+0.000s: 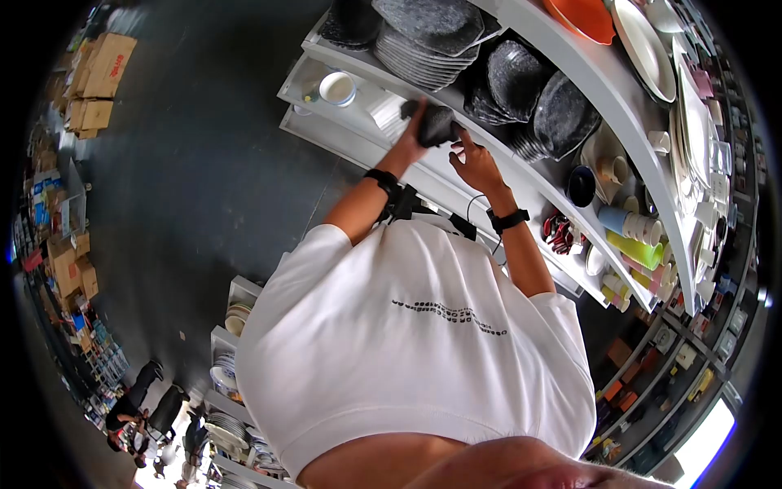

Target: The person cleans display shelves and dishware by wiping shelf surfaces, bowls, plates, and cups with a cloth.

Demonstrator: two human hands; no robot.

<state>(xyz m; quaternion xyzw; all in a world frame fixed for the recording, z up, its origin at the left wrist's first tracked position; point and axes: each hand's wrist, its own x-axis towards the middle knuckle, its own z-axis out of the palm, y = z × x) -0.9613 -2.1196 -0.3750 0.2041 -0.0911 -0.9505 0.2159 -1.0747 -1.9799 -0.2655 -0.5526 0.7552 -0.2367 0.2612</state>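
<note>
My left hand (412,135) is closed around one side of a small dark grey object (438,125), blurred, that could be a stone-look dish or a cloth. At its other edge, my right hand (476,161) grips with the fingertips, the index finger stretched out along it. Both hands are in front of white shelving. Just left of them, a white mug (337,89) and a blurred white stack (386,112) stand on a lower shelf. Beyond the hands are stacked dark stone-look plates (428,57) and more dark oval plates (566,114).
Upper shelf boards (570,53) curve close by on the right, holding an orange plate (582,18) and white dishes. Coloured cups (635,248) stand lower right. Cardboard boxes (106,73) line the far left beyond the grey floor (212,147). Other people (134,411) are at lower left.
</note>
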